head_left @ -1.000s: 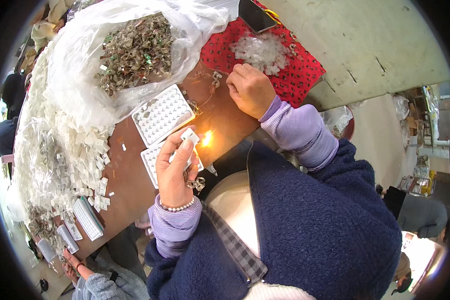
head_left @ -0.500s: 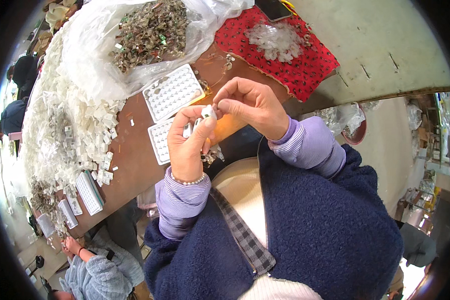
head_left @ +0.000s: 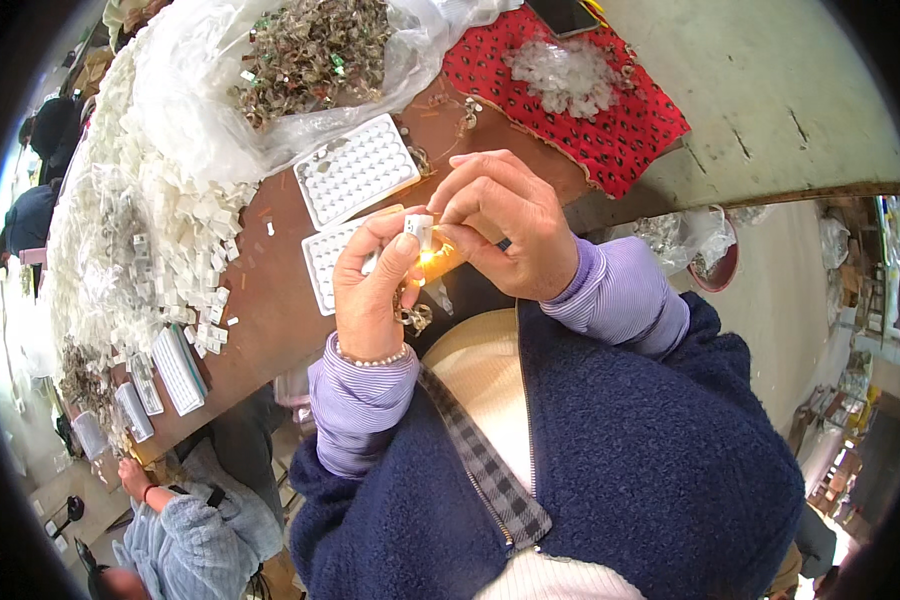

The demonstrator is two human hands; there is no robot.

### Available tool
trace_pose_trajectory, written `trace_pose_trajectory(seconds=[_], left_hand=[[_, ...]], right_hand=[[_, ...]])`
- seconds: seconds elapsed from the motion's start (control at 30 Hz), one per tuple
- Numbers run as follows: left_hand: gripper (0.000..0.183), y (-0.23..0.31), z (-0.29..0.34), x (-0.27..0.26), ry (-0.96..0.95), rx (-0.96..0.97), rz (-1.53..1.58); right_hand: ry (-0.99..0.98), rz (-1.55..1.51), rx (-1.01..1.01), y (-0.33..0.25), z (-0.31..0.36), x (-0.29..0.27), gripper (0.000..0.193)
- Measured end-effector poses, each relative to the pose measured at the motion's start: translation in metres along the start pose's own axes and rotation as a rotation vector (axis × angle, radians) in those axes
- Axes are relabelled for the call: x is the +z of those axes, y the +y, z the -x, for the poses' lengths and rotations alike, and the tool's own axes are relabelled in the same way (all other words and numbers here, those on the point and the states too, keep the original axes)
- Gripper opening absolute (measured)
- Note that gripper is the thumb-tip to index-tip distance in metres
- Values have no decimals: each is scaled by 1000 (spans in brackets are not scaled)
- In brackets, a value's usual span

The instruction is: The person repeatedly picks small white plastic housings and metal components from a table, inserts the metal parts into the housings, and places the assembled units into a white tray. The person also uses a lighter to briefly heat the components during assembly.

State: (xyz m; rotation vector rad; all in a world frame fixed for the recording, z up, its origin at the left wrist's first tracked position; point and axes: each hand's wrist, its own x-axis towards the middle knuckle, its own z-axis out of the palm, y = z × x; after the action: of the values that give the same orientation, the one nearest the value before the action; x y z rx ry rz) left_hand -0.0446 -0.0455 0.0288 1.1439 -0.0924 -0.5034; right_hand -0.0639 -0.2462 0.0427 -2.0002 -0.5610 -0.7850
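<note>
While left fingers [head_left: 398, 258] pinch a white block [head_left: 418, 229], right fingers [head_left: 482, 194] curl alongside, hold unclear

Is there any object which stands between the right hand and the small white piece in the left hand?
Nothing visible stands in the way. The left hand holds the small white piece up, and the right hand has its fingertips close beside it; whether they touch it is too small to tell.

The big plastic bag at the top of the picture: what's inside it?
The plastic bag lies open, showing a heap of small, brownish pieces with a few green bits. Whatever lies beneath the top layer is covered.
</note>
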Motion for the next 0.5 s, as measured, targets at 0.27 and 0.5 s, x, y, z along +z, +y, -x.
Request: trace_pose_trajectory(seconds=[0.27, 0.5], left_hand=[[14, -4, -5, 9, -19, -20, -90], [50, 7, -18, -23, 67, -23, 367]], right_hand=[[-140, -93, 161, 8, 8, -16, 13], [-319, 440, 114, 79, -13, 1, 23]])
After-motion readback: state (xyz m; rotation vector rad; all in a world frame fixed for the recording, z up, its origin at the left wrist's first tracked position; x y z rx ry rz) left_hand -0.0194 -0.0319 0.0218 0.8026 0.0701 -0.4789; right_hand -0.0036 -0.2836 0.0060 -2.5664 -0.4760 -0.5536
